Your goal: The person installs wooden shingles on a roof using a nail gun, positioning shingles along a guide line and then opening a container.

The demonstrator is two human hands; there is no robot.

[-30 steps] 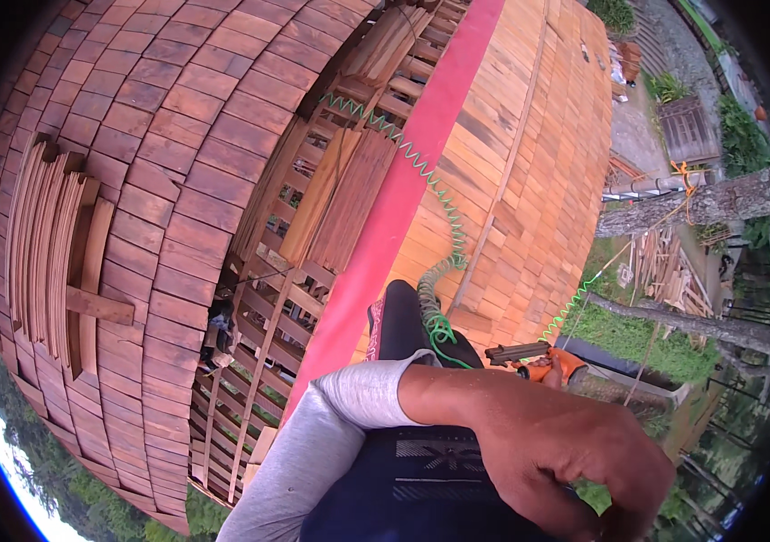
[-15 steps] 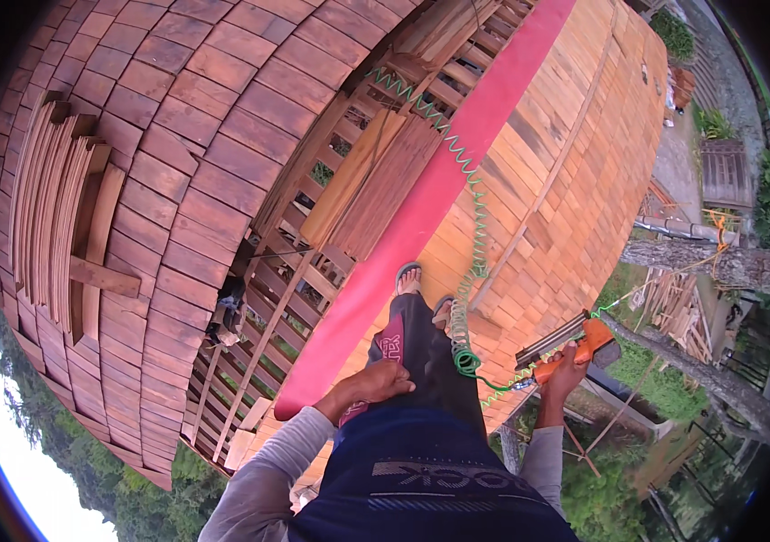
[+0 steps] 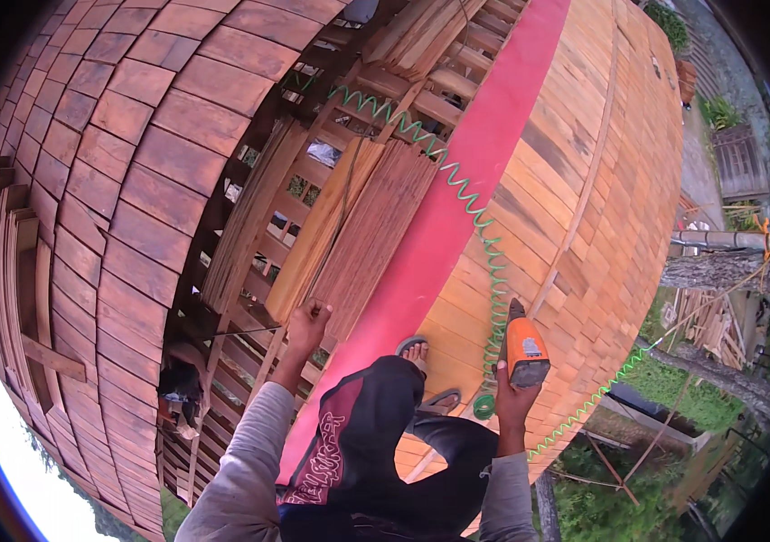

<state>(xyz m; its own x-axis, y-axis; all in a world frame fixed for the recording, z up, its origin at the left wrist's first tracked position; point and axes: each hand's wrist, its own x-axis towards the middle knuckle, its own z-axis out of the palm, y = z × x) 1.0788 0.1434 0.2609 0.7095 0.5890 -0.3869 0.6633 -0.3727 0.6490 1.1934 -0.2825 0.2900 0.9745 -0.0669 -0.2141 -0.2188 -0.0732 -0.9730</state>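
My right hand [image 3: 511, 397] grips an orange and black nail gun [image 3: 524, 348], held upright against the curved wall of wooden shingles [image 3: 575, 208]. A green coiled air hose [image 3: 457, 190] runs from the tool up across the red band [image 3: 457, 226]. My left hand [image 3: 308, 322] is closed on a wooden batten of the open roof frame [image 3: 249, 352], near a stack of loose shingles [image 3: 349, 235]. My bare foot in a sandal [image 3: 414, 348] rests on the shingles beside the red band.
A shingled roof surface [image 3: 123, 163] curves away at the left, with boards [image 3: 14, 271] fixed at its edge. Another person [image 3: 182, 388] crouches inside the frame below. A lumber pile [image 3: 710, 321], grass and a tree trunk [image 3: 719, 266] lie far below at the right.
My left arm has moved off my lap and reached forward to the roof batten. My right hand has brought the nail gun up and in against the shingles. The view has tilted downward.
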